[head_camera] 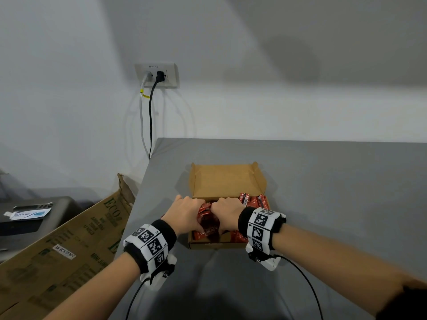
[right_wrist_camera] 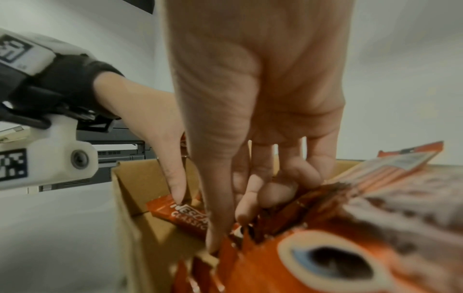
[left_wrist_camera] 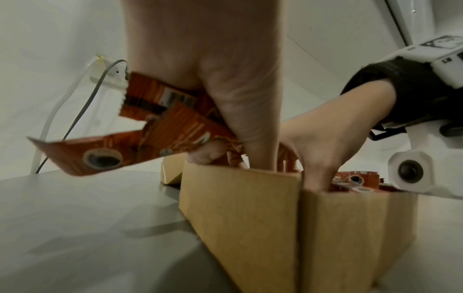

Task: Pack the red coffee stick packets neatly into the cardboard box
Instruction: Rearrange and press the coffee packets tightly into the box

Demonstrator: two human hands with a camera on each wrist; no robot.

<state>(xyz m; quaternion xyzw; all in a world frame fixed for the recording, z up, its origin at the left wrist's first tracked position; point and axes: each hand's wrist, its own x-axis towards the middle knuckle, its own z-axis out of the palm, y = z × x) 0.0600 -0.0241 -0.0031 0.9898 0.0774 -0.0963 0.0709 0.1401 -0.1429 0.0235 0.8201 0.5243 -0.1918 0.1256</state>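
Note:
An open cardboard box (head_camera: 215, 245) with its lid (head_camera: 225, 181) folded back sits on the grey table, partly filled with red coffee stick packets (head_camera: 253, 200). Both hands are inside it, side by side. My left hand (head_camera: 187, 213) grips a few packets (left_wrist_camera: 150, 130) that stick out past the box's left wall (left_wrist_camera: 250, 218), and its thumb (right_wrist_camera: 175, 178) touches a packet lying flat (right_wrist_camera: 180, 214). My right hand (head_camera: 225, 211) has its fingers (right_wrist_camera: 263, 188) curled round a bundle of upright packets (right_wrist_camera: 300, 257), with the thumb reaching down beside them. In the head view the fingertips are hidden.
The grey table (head_camera: 323, 192) ends in an edge just left of the box. Beyond that edge lean a large printed carton (head_camera: 69, 245) and a dark machine (head_camera: 34, 218). A wall socket (head_camera: 157, 76) with two cables sits behind. Wrist-camera cables trail towards me.

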